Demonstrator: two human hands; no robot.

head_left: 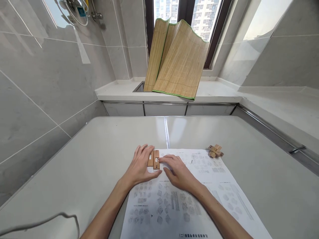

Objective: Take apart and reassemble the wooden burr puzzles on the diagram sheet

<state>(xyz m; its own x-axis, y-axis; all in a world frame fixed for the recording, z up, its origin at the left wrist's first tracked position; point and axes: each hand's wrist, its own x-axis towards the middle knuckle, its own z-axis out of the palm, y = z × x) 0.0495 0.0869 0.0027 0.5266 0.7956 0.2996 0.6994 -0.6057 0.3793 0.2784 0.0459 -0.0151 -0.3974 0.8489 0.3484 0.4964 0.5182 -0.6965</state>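
Head view shows two flat wooden pieces (154, 159) lying side by side on the desk (99, 159), at the top left corner of a printed instruction sheet (184, 199). Both hands meet over them. On the left hand (141, 166), the fingers (144, 151) are spread loosely and laid flat, covering the left edge of the pieces, with the thumb stretched along the sheet just below them. On the right hand (178, 172), the fingers (165, 160) are lightly curled, their tips pressing on the right-hand piece; neither hand closes around anything. The pieces sit between the two sets of fingertips, touching both.

Further right, near the sheet's top edge, an assembled wooden cross puzzle (215, 151) rests well apart from the hands. The sheet runs down toward the viewer, over the desk's near edge. Bare desk surface spreads wide to the left, ahead and to the right. A thin seam (166, 132) splits the desk just beyond the pieces. Behind it, a ledge (119, 91) carries a folded bamboo mat (178, 63) leaning against the window (206, 13). A cable (50, 219) loops at the lower left.
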